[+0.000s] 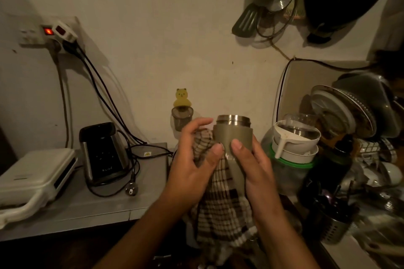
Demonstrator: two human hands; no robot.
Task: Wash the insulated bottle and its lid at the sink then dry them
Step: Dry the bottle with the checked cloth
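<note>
**Drying the bottle: turn it through the cloth, then do the threads**

The bottle (232, 135) is held upright in the air just off the right end of the worktop (109, 199), between it and the dish pile (349, 116), carried only by the 2 hands. Its steel threaded mouth is bare; I cannot pick out the lid anywhere. The right hand (253, 164) wraps the bottle's right side, thumb across the front. The left hand (192, 166) grips the checked cloth (220, 207) and presses it to the bottle's left side, with the rest hanging below.

This looks like the drying step. To do it well, hold the cloth firm and rotate the bottle with the right hand so the whole wall passes through. Then wipe the base and work a corner into the threads, where water likely lingers. A wet wall may slip, so grip snugly.
</note>
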